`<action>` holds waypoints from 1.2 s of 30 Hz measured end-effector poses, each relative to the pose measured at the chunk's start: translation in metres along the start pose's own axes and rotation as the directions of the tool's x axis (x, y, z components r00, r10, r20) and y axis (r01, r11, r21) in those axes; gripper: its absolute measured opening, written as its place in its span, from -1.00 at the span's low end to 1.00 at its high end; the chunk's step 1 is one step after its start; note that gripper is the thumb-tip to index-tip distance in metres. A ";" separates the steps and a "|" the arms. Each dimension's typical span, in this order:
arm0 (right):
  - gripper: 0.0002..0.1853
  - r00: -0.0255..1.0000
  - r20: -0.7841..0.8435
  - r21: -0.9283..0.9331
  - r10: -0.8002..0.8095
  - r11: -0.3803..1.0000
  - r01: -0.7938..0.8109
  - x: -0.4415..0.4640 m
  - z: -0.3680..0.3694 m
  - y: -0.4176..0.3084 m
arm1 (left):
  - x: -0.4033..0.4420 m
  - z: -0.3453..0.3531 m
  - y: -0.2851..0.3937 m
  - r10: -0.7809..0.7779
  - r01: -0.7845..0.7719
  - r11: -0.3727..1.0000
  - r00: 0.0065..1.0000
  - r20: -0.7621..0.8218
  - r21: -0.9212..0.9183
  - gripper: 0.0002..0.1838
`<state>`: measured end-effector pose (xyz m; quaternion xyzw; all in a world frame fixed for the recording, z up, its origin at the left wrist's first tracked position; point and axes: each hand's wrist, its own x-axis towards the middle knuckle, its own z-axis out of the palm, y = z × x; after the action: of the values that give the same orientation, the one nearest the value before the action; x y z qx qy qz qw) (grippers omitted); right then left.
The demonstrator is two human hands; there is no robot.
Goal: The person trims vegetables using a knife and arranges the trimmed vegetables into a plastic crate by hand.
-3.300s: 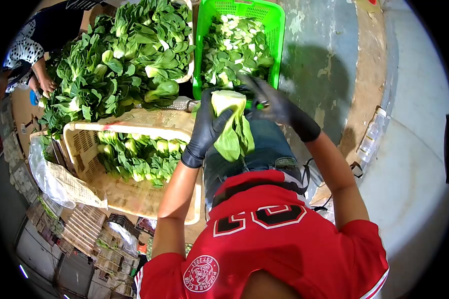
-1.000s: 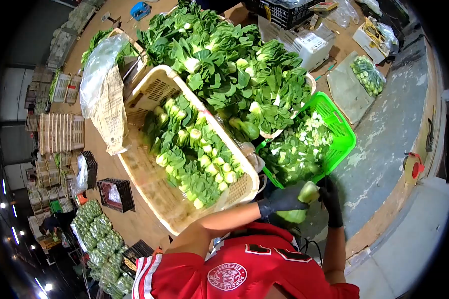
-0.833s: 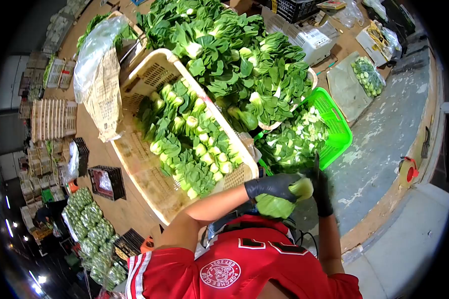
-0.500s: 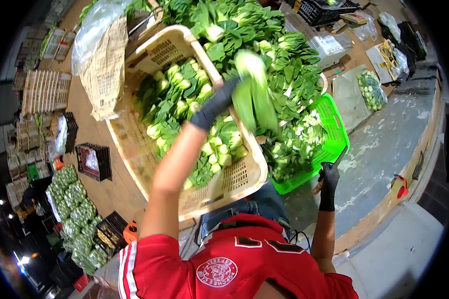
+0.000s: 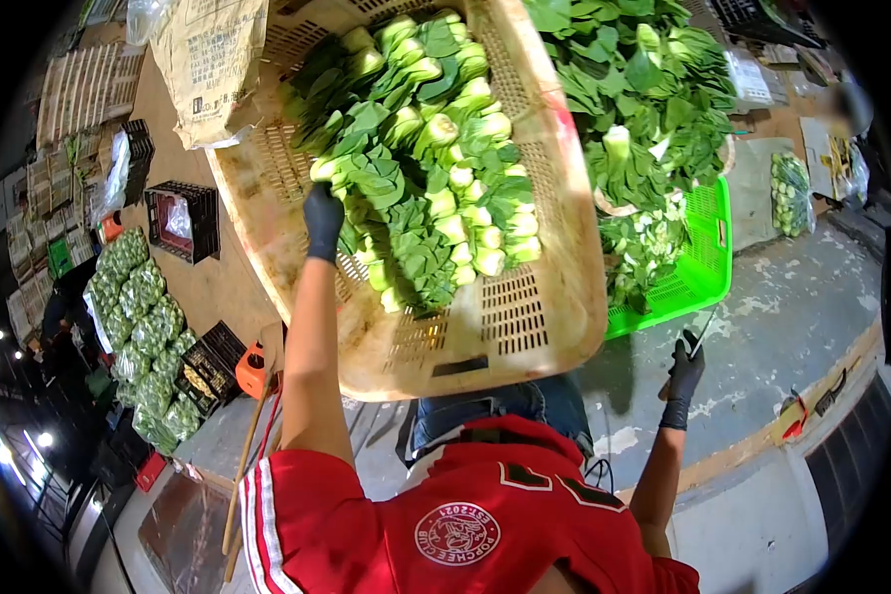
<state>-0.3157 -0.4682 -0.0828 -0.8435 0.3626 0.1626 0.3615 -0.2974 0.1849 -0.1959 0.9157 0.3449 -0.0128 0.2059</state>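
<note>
My left hand (image 5: 324, 220), in a black glove, is inside the beige crate (image 5: 574, 297) at its left side. Its fingers are closed on a bok choy (image 5: 329, 172) at the end of the rows. Several rows of bok choy (image 5: 445, 208) lie in the crate, many with pale stem ends showing. My right hand (image 5: 685, 368), also gloved in black, is closed around a knife (image 5: 705, 330) with its blade pointing up, below the green basket (image 5: 710, 267). Cut leaves and stem pieces (image 5: 648, 247) lie in that basket.
A heap of loose bok choy (image 5: 643, 99) stands beyond the crate on the right. A bagged bunch of greens (image 5: 790, 193) lies farther right. On the left are a black crate (image 5: 183, 220), stacked bags of greens (image 5: 144, 327) and an orange object (image 5: 255, 370). Brown paper (image 5: 213, 74) hangs over the crate's far-left edge.
My left hand has carried a bok choy from near the green basket to the crate's left side. My right hand has moved down and away from the basket with the knife. The view has shifted.
</note>
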 end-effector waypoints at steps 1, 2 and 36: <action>-0.71 1.000 0.007 -0.025 -0.001 1.000 0.001 0.000 0.001 -0.003 | -0.017 0.006 -0.014 -0.039 0.038 0.999 0.999 0.019 0.017 -0.76; -0.70 1.000 0.015 -0.052 -0.002 0.999 0.003 0.001 0.003 -0.005 | -0.026 0.023 -0.044 -0.001 -0.001 0.999 0.999 0.036 0.046 -0.78; -0.72 0.967 0.213 -0.047 -0.142 0.987 0.156 -0.042 0.040 -0.015 | 0.024 0.075 -0.087 0.082 0.183 0.748 0.928 0.363 -0.638 -0.41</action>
<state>-0.3339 -0.4118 -0.0804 -0.8576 0.2527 0.2342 0.3819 -0.3259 0.2296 -0.3005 0.7538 0.3072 -0.0669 0.5770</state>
